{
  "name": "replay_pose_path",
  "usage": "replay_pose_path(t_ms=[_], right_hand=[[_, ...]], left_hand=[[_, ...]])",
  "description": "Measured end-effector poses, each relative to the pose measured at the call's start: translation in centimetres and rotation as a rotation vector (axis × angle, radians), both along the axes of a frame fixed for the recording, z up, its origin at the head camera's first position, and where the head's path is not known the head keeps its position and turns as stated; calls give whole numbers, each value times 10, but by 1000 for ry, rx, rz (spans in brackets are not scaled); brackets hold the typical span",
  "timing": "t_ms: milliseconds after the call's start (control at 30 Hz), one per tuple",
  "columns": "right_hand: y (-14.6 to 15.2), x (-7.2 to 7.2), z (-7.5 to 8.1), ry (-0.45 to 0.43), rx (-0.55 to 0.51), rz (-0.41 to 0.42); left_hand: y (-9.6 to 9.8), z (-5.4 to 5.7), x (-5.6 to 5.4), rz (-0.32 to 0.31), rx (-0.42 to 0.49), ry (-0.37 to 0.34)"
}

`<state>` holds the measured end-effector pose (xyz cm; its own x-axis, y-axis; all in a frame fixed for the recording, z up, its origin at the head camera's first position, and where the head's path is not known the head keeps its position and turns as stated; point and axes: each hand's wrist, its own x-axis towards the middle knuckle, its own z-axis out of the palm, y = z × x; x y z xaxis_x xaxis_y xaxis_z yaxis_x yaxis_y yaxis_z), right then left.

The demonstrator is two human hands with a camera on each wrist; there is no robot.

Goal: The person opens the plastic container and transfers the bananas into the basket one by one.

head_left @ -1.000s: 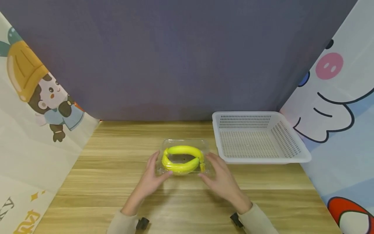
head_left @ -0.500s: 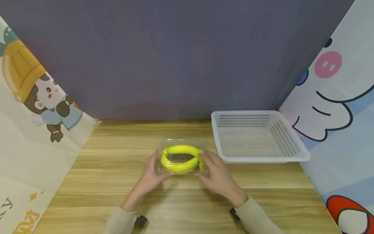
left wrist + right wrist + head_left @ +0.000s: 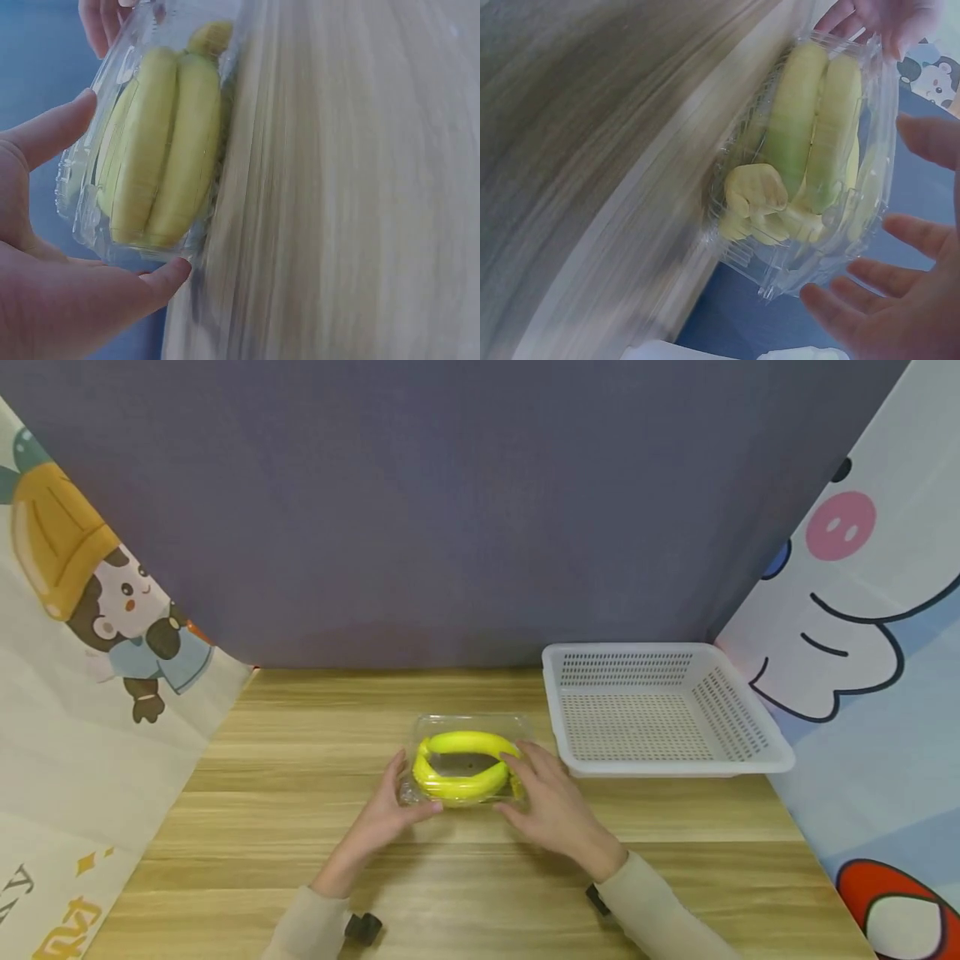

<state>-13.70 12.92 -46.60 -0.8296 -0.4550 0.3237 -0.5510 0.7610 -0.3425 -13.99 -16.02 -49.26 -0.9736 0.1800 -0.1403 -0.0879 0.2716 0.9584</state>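
Note:
A clear plastic clamshell box (image 3: 472, 722) with several yellow bananas (image 3: 461, 787) inside rests on the wooden table, its lid down over the fruit. At the box's left end is my left hand (image 3: 386, 814), thumb along the front edge and fingers extended at the side. In the left wrist view, the fingertips (image 3: 84, 101) lie right at the plastic. My right hand (image 3: 555, 806) is at the opposite end, its fingers reaching over the lid's right side and overlapping the bananas from above. The right wrist view shows its fingers (image 3: 840, 304) spread and loosely extended by the box corner.
Behind and to the right stands a white perforated plastic basket (image 3: 637, 727), near my right hand. A dark grey panel (image 3: 450, 527) closes off the far side of the table (image 3: 300, 727), and panels printed with cartoon figures flank it.
My right hand has shifted left, its fingers going from the box's right end to over the lid. The left hand and the box stay nearly in place.

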Motion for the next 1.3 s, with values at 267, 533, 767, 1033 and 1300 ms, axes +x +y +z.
replay_pose_path(t_ms=[267,533,767,1033,1300], right_hand=[[-3,-4,-3,-13,31,12],[-6,-9,-6,17,60,38],[-8,-12,-8,15,121,33],[-7,-17,-9,39,160,41],[-3,-20,-5,108,211,82]], left_hand=[[3,-4,0,23,31,-45],[6,-8,-1,25,38,-50],[7,-8,0,59,48,-61],[9,-11,-1,67,46,-56],[9,-12,-3,70,36,-40]])
